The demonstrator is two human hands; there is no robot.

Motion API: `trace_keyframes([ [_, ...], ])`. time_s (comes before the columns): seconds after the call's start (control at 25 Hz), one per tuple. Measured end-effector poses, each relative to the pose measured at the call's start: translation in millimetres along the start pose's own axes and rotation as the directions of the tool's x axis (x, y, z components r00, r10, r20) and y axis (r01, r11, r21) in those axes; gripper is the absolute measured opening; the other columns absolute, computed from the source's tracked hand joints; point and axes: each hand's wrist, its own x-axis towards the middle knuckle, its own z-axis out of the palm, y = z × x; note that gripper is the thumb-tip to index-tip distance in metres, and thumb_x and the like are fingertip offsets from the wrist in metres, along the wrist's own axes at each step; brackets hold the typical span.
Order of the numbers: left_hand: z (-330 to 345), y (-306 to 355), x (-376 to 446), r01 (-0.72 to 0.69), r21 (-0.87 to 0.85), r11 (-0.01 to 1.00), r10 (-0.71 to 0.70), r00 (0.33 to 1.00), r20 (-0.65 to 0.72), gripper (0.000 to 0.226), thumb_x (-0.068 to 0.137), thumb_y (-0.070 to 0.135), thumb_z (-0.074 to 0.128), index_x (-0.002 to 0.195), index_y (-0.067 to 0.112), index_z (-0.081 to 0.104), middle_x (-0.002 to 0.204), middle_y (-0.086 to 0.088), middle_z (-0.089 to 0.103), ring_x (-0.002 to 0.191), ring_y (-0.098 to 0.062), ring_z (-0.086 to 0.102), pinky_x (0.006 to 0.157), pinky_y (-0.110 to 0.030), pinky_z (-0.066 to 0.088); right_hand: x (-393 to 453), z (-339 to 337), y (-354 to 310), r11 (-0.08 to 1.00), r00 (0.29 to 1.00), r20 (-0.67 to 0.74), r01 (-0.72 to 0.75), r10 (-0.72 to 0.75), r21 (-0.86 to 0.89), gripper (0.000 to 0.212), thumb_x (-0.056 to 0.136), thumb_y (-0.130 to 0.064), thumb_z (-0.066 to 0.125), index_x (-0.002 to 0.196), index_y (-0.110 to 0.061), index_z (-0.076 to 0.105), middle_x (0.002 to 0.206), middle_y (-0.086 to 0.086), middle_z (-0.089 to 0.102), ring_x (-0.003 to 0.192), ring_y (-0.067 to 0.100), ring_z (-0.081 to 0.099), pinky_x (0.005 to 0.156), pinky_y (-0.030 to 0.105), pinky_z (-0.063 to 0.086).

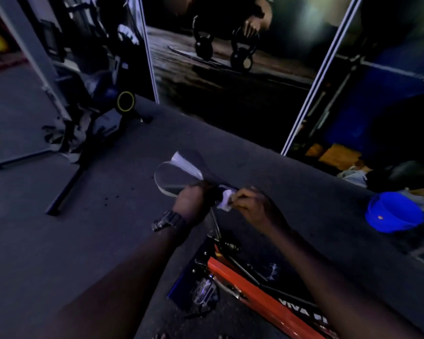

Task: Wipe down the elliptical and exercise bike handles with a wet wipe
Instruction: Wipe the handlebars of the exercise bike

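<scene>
The left hand grips the bike by its saddle, steadying it. The right hand pinches the wipe against the saddle's narrow end to rub it.

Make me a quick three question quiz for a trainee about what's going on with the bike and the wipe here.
1. True or false: the right hand pinches the white wipe against the narrow end of the bike seat.
2. Which hand wears the wristwatch? A. left hand B. right hand C. neither
3. Fill in: the blue bucket stands on the floor to the person's ____.

Key:
1. True; the wipe sits at the seat's nose, between the two hands.
2. A; the left hand also grips the seat from its side.
3. Right; it stands apart from the red bike frame.
</scene>
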Motion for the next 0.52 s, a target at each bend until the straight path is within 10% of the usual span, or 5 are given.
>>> trace_keyframes([
  [0.2,16.2,16.5,-6.5,0.133,-0.074,0.988,-0.143,0.979,-0.147,0.036,0.081,0.009,0.055,0.114,0.005,0.068,0.114,-0.018,0.069,0.100,-0.039,0.065,0.078,-0.037,0.050,22.9,24.6,-0.4,0.981,0.990,0.092,-0.118,0.105,0.151,0.019,0.086,-0.030,0.062,0.086,-0.017,0.076,0.088,0.000,0.064,0.081,0.014,0.048,0.068,0.031,0.050],
  [0.36,13.9,23.1,-11.8,0.175,-0.115,0.978,-0.189,0.975,-0.120,0.055,0.079,0.005,0.053,0.132,0.013,0.060,0.138,-0.009,0.058,0.122,-0.032,0.058,0.095,-0.038,0.050,-13.2,-1.4,41.8,0.957,0.956,0.041,0.288,-0.289,0.043,0.018,0.089,-0.018,0.059,0.086,-0.025,0.075,0.094,-0.007,0.065,0.082,0.014,0.053,0.071,0.029,0.046],
  [0.52,17.3,35.1,-12.0,0.248,-0.118,0.962,-0.265,0.951,-0.162,0.051,0.082,0.003,0.057,0.131,0.016,0.061,0.141,-0.005,0.056,0.119,-0.031,0.060,0.091,-0.037,0.050,-0.1,-11.0,44.6,0.936,0.998,-0.010,-0.060,0.068,0.348,0.016,0.084,-0.015,0.063,0.073,-0.015,0.074,0.083,-0.002,0.068,0.075,0.008,0.061,0.069,0.033,0.051],
])
